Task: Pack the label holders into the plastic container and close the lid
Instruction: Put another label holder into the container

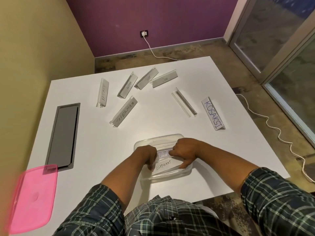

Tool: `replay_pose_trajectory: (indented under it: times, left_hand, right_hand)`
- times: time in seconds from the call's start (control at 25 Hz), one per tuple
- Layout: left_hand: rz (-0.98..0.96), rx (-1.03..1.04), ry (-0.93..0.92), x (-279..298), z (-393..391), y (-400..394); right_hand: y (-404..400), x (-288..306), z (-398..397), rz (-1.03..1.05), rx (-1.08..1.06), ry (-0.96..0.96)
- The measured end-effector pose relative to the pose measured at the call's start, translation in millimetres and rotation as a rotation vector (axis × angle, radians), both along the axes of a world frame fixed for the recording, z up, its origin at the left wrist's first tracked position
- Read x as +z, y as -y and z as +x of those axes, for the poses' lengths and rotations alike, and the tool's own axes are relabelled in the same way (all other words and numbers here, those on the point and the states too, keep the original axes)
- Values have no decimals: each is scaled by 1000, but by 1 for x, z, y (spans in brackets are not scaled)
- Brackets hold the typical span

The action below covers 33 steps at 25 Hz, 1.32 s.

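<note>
White table (102,150), seen from above. A grey hatch (64,135) is set flush in its left part. A pink lid (32,198) lies flat at the near left corner, well apart from the container.

A clear plastic container (185,172) sits near the front edge, open. Inside it lies a holder marked ELEPHANT (167,166), with a second holder (164,153) behind it, only partly readable.

Both hands are in the container. Left hand (147,155): fingers curled down onto the left end of the second holder, grasping it. Right hand (185,150): fingers curled over its right end, thumb down at the near wall.

Seven holders lie loose on the far half of the table: KOSAKSI (213,115) at right, a clear blank one (185,103) beside it, SUPERMAN (123,112) mid-table, a BAT-something one (103,93) at left, and three (146,80) fanned close together at the back.

A white cable (272,126) trails on the floor at right.
</note>
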State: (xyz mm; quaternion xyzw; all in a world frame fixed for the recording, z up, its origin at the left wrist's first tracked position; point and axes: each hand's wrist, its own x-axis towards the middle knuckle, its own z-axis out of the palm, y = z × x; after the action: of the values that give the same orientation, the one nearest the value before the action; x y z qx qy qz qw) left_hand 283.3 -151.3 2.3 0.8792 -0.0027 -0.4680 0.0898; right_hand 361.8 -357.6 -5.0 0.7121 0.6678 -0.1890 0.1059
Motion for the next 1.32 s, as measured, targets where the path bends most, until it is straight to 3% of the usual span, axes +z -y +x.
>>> replay_pose_trajectory:
  times: [0.36,0.64,0.88,1.04,1.16,1.32]
  left_hand:
    - [114,-104,72,-7,-12,4]
    - [142,-160,141,-15,-16,3]
    - [81,-179,153,-9,-13,4]
    - [-135,131,79,12,5,-10]
    - [-269,432,222,28,20,-37]
    - [-231,689,571,35,29,-82]
  right_hand:
    - [-16,-10,-30,-239,-124,122]
    - [-29,-10,-43,-425,-266,70]
    - [-29,-7,-38,-347,0,123]
    - [-34,9,-10,89,67,96]
    - [-52,27,19,384,-71,117]
    - [-86,42,56,361,-375,121]
